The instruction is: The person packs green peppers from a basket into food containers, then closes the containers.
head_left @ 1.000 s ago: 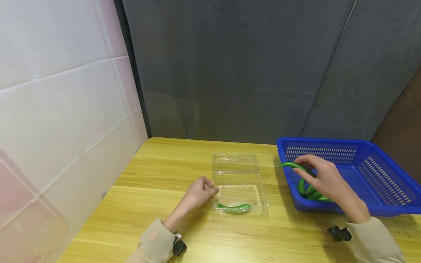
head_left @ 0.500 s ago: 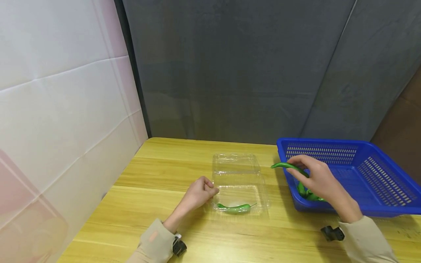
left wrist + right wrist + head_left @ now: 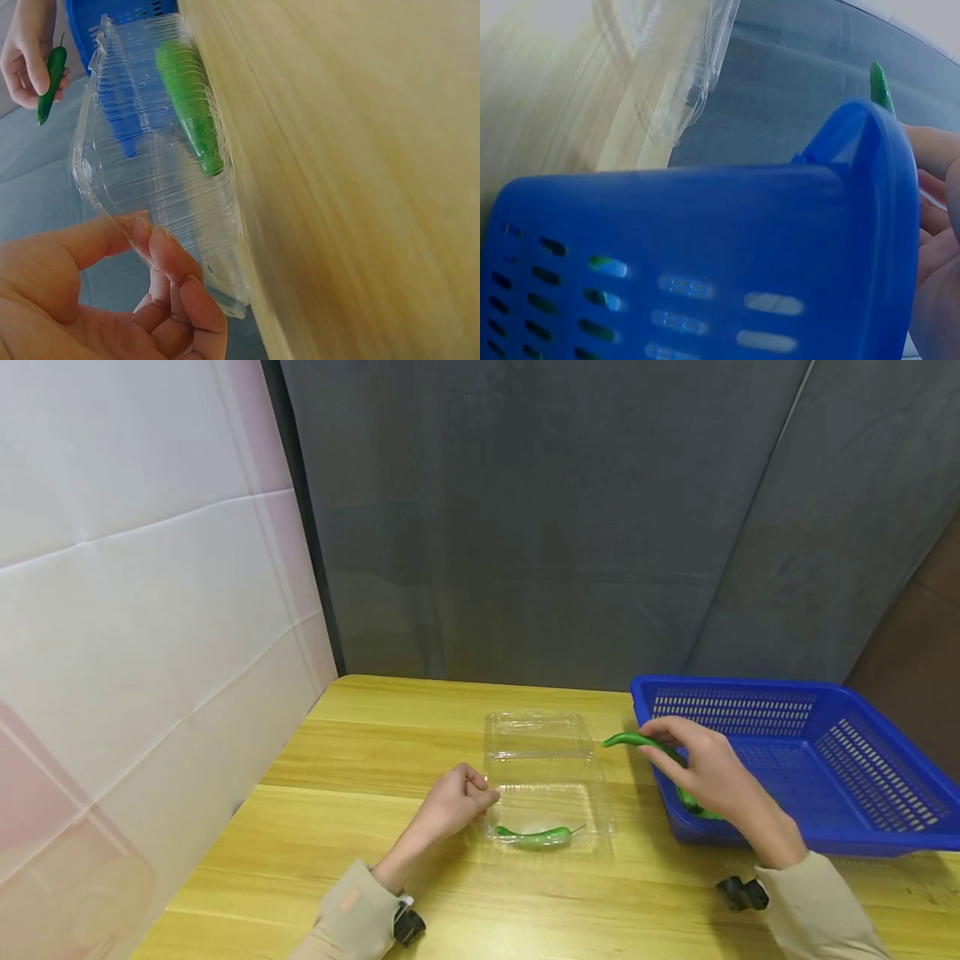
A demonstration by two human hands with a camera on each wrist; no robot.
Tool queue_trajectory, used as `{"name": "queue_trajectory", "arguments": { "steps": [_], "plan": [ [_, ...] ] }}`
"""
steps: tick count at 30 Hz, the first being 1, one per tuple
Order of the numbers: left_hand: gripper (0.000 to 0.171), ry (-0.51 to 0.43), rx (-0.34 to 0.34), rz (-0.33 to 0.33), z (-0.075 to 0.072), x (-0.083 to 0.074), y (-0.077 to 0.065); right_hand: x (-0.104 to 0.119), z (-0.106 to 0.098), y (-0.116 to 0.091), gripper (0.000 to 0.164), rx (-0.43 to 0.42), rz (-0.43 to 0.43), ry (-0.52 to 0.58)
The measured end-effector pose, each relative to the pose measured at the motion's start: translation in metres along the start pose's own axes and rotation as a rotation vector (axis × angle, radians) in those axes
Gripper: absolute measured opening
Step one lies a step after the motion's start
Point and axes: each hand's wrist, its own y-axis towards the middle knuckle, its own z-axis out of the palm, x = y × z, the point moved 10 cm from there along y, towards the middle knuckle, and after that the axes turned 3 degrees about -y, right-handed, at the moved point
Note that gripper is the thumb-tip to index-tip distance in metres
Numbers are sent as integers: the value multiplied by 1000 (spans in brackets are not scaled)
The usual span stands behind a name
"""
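Note:
A clear plastic clamshell box lies open on the table, its lid folded back toward the wall. One green chili pepper rests along the near side inside it. My left hand pinches the box's left rim between thumb and fingertips, plain in the left wrist view. My right hand holds another green chili pepper between thumb and fingers, above the left rim of the blue basket. In the right wrist view the basket's wall hides much of that hand. More green peppers lie in the basket, partly covered by the hand.
The wooden table extends to the left of the box and in front of it. A dark cloth wall closes off the back, and a pale panel stands on the left. The basket fills the table's right side.
My right hand has moved left with the chili pepper, from over the basket's peppers to its left rim, nearer the box. The left hand and the box have stayed put.

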Motion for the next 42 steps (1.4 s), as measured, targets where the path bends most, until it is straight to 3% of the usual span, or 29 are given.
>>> {"name": "queue_trajectory", "arguments": {
  "steps": [42],
  "plan": [
    [24,24,-7,0,0,2,2,18,36,13,26,17,-7,96]
  ]
}}
